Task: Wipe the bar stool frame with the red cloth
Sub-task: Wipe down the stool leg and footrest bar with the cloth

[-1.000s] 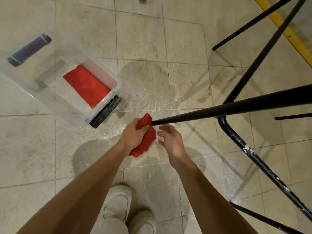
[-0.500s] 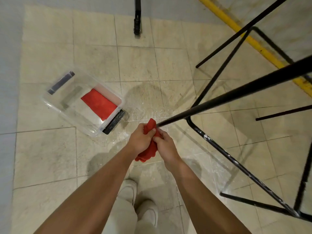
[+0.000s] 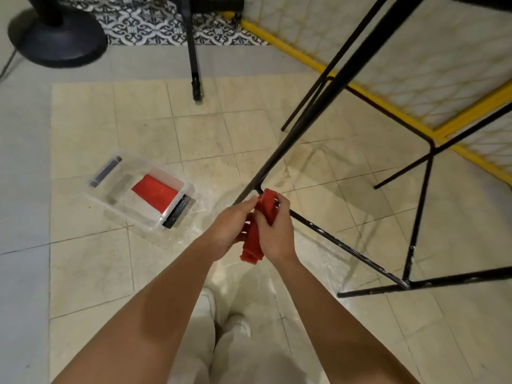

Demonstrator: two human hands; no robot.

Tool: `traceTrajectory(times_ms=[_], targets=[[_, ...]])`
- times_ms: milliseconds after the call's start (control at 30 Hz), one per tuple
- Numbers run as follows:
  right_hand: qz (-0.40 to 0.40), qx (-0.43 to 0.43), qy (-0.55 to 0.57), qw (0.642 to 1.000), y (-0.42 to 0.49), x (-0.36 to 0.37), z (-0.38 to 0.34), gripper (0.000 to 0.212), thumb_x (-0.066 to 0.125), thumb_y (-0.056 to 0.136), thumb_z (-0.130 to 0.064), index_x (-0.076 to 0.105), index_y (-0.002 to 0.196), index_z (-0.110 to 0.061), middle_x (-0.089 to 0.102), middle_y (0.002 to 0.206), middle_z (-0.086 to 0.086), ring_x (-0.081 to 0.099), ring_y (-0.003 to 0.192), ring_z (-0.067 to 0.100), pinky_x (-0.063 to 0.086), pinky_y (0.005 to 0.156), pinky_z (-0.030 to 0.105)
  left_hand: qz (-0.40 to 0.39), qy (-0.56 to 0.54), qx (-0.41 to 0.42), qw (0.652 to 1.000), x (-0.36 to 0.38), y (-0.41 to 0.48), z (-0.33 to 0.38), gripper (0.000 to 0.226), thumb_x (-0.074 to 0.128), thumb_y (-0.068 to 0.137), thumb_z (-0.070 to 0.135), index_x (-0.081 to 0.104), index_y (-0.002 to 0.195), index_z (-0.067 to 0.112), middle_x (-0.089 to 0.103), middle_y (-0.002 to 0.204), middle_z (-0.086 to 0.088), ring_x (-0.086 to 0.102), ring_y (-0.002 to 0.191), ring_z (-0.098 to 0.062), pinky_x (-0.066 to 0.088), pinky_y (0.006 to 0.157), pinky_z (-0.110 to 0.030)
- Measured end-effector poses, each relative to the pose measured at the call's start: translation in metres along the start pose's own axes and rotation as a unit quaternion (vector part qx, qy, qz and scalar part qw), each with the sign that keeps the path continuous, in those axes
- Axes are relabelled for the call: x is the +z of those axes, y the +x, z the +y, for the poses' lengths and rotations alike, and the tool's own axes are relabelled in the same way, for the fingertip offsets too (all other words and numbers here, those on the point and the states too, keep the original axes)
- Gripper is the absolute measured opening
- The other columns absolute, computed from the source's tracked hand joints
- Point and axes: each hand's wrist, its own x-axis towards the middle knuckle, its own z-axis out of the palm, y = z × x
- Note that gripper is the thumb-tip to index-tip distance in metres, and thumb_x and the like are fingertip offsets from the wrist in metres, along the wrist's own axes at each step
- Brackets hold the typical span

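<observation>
Our right hand [image 3: 275,234] has its fingers curled over the top of the red cloth [image 3: 253,241], and our left hand [image 3: 231,227] pinches the same cloth from the other side. So both hands are closed on it. The cloth runs down between the palms as a folded strip, with its loose end hanging below our wrists.

A second ago only the left hand held the cloth, bunched at the tip of a leg, while the right hand waited open beside it. Since then the right hand has come in and taken hold, and the wad has been drawn out into a strip. We judge this to be a regrip or refold, not a wiping stroke.

Just above our fingertips, the long leg of the bar stool frame [image 3: 329,90] meets the paint-flecked lower bar. We cannot tell whether the cloth touches that corner. The bar runs away to the right of our right hand, and that stretch looks like the next part to wipe.

Well to the left of our left hand sits a clear bin [image 3: 122,214] holding a second red cloth [image 3: 155,194].
</observation>
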Motion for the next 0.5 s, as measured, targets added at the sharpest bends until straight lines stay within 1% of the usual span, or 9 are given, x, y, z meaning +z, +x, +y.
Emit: traceTrajectory(times_ms=[67,133,200,233,267,333,367,433,500], targets=[[0.043,-0.023,-0.013,0.999,-0.006,-0.015,-0.003,0.043,0.053,0.091,-0.018,0.036,0.127,-0.032,0.057,0.115,0.005,0.061,0.096,0.019,0.053,0.084,0.04,0.05,0.027,0.038,0.998,0.015,-0.003,0.0,0.028,0.048,0.096,0.034,0.067,0.112,0.022,0.069,0.104,0.0,0.068,0.087,-0.019,0.055,0.079,-0.03],[0.079,-0.03,-0.044,0.995,-0.006,-0.03,-0.002,0.043,0.053,0.091,-0.016,0.035,0.128,-0.028,0.054,0.119,0.004,0.06,0.093,0.02,0.053,0.079,0.039,0.119,0.062,0.07,0.988,0.026,0.001,-0.004,0.027,0.053,0.093,0.029,0.065,0.117,0.024,0.067,0.099,0.008,0.067,0.087,-0.017,0.055,0.084,-0.034],[0.087,-0.03,-0.105,0.99,-0.001,-0.043,-0.002,0.042,0.055,0.091,-0.018,0.036,0.129,-0.024,0.046,0.124,0.002,0.058,0.096,0.02,0.05,0.078,0.034,0.169,0.086,0.085,0.978,0.032,0.008,-0.01,0.029,0.056,0.089,0.03,0.063,0.117,0.028,0.065,0.094,0.014,0.065,0.093,-0.015,0.05,0.095,-0.039],[0.077,-0.034,-0.144,0.986,0.002,-0.048,0.0,0.042,0.056,0.091,-0.02,0.038,0.129,-0.023,0.043,0.126,0.001,0.057,0.097,0.02,0.049,0.077,0.032,0.186,0.089,0.091,0.974,0.035,0.01,-0.014,0.029,0.057,0.088,0.029,0.061,0.117,0.029,0.065,0.094,0.014,0.063,0.095,-0.013,0.047,0.098,-0.038],[0.068,-0.04,-0.177,0.981,0.006,-0.05,0.0,0.042,0.057,0.091,-0.022,0.039,0.129,-0.024,0.042,0.126,0.001,0.058,0.098,0.021,0.048,0.077,0.03,0.199,0.087,0.097,0.971,0.036,0.011,-0.016,0.032,0.057,0.088,0.028,0.059,0.12,0.029,0.065,0.097,0.012,0.062,0.094,-0.01,0.046,0.097,-0.033],[0.055,-0.045,-0.22,0.973,0.015,-0.051,0.001,0.042,0.058,0.091,-0.026,0.042,0.13,-0.025,0.042,0.127,-0.001,0.058,0.1,0.021,0.045,0.076,0.027,0.219,0.09,0.097,0.967,0.037,0.014,-0.023,0.037,0.057,0.09,0.025,0.055,0.127,0.026,0.063,0.107,0.008,0.057,0.086,-0.002,0.042,0.086,-0.022],[0.052,-0.05,-0.233,0.97,0.02,-0.049,-0.001,0.043,0.058,0.09,-0.029,0.044,0.131,-0.027,0.043,0.127,-0.001,0.058,0.101,0.02,0.044,0.076,0.027,0.227,0.093,0.093,0.965,0.035,0.015,-0.027,0.038,0.057,0.091,0.025,0.053,0.128,0.026,0.062,0.11,0.007,0.055,0.086,-0.002,0.04,0.084,-0.02],[0.045,-0.077,-0.257,0.962,0.03,-0.043,-0.006,0.043,0.059,0.089,-0.032,0.047,0.131,-0.03,0.045,0.128,-0.003,0.055,0.106,0.018,0.046,0.081,0.03,0.23,0.086,0.08,0.966,0.031,0.018,-0.034,0.039,0.057,0.09,0.025,0.052,0.129,0.026,0.063,0.113,0.005,0.056,0.094,-0.007,0.041,0.089,-0.023],[0.036,-0.109,-0.291,0.95,0.041,-0.032,-0.011,0.042,0.06,0.089,-0.033,0.05,0.13,-0.032,0.048,0.126,-0.005,0.053,0.108,0.017,0.048,0.084,0.033,0.232,0.073,0.068,0.968,0.026,0.027,-0.038,0.04,0.054,0.09,0.025,0.051,0.13,0.026,0.065,0.113,0.001,0.059,0.102,-0.014,0.044,0.097,-0.03]])
